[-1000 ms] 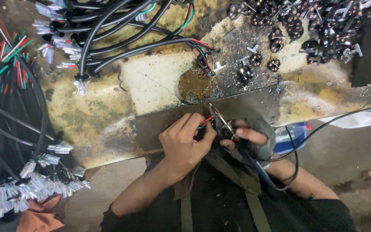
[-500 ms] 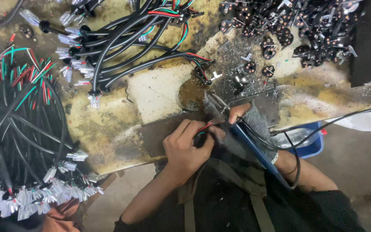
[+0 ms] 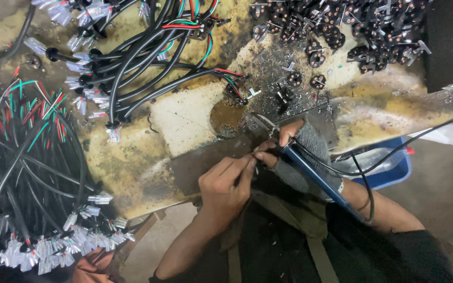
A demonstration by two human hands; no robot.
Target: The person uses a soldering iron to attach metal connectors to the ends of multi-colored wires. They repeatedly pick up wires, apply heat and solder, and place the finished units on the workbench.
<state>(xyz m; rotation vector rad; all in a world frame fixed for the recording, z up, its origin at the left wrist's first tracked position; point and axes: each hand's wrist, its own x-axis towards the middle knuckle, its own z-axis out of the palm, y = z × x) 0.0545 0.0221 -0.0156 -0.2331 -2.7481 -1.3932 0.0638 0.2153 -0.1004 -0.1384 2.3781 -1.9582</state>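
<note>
The left hand (image 3: 226,181) is pinching a small black part (image 3: 260,166) between closed fingers, steadying it at the near edge of the bench (image 3: 184,120). The right hand (image 3: 294,147), in a grey fingerless glove, is gripping a blue-handled soldering iron (image 3: 315,178) like a pen, tip angled toward the part. Bundles of black cable (image 3: 132,63) are crowding the left, loose black connectors (image 3: 336,31) the far right, and the iron's cord (image 3: 363,173) is looping across the forearm

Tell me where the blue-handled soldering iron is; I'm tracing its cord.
Head view, right of centre: the soldering iron is in the right hand, beside the left hand.
</note>
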